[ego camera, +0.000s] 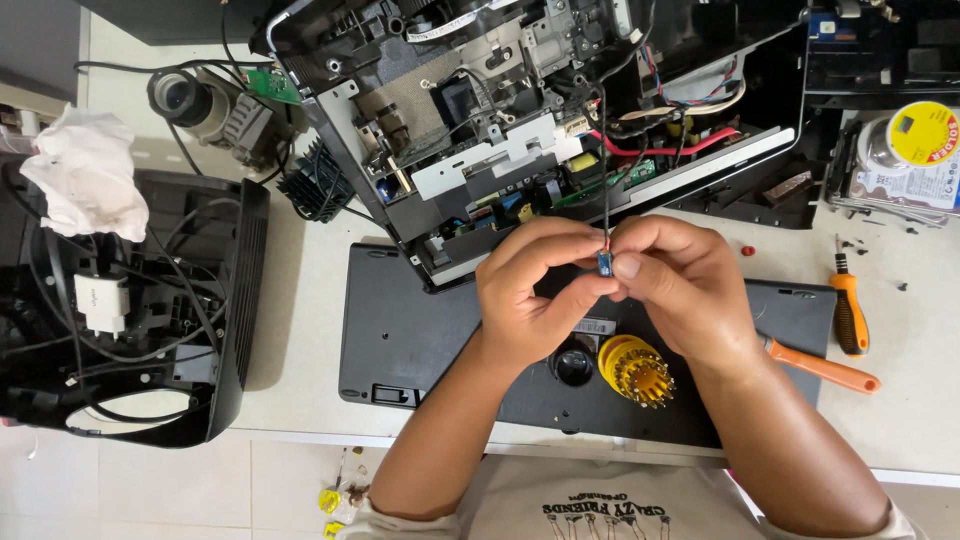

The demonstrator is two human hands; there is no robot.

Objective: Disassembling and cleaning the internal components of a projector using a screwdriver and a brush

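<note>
My left hand (535, 290) and my right hand (675, 280) meet at the middle of the view, both pinching a small blue connector (604, 264) between thumbs and fingers. A thin black wire (604, 170) runs up from the connector into the opened device (520, 120), a black chassis with circuit boards, metal brackets and red and white wiring exposed. Under my hands lies a flat black cover panel (410, 330), with a yellow holder of screwdriver bits (635, 368) standing on it just below my right wrist.
An orange-handled screwdriver (850, 310) and another orange handle (820, 368) lie at the right. A black housing full of cables with a white block (105, 300) and a crumpled white cloth (85, 170) are at the left. A lens unit (200, 105) lies at the far left.
</note>
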